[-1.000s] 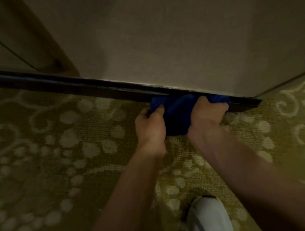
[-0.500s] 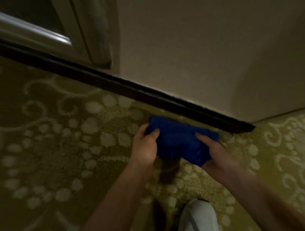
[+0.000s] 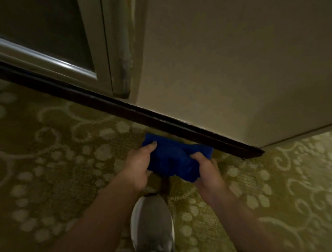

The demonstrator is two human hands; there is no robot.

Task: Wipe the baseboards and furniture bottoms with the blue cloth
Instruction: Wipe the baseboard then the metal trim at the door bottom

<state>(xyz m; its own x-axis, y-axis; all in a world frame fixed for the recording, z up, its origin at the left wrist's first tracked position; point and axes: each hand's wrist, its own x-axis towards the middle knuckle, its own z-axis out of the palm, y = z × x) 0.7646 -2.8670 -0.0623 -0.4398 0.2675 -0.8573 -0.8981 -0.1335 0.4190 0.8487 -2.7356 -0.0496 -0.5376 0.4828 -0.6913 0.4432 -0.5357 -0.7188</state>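
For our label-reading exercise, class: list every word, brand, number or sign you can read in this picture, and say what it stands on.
None: no readable text shows anywhere in this view.
blue cloth: plain, no tag or label visible.
shoe: no logo or lettering can be made out.
carpet: only a scroll and dot pattern.
wall, baseboard and door frame: bare, no signs.

Carpeted interior, probably a hotel room or corridor, though the dim view leaves this uncertain. Indicators: wall-to-wall olive carpet with pale scroll-and-dot pattern, dark baseboard beneath a plain beige wall, and a pale-framed glass panel at left.
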